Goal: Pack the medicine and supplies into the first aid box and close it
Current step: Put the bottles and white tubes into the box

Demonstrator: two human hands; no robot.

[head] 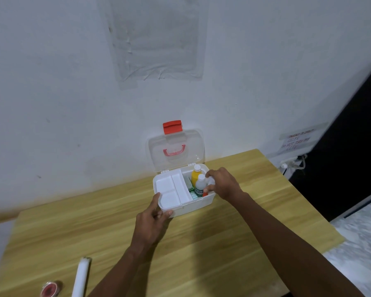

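White plastic is forming the first aid box, which is sitting open near the far edge of the wooden tabletop, its clear lid standing up against the wall. The left hand is gripping the box's near left corner, thumb on the rim. The right hand is closing around a small pale bottle and lowering it into the right compartment, beside a white bottle and a yellow bottle. That compartment is looking crowded, so the incoming bottle may be knocking its neighbours over or jamming above the rim, which would be stopping the lid from shutting. A white tube and a red roll are lying near the tabletop's near left edge, apparently unpacked; the room between is lying open.
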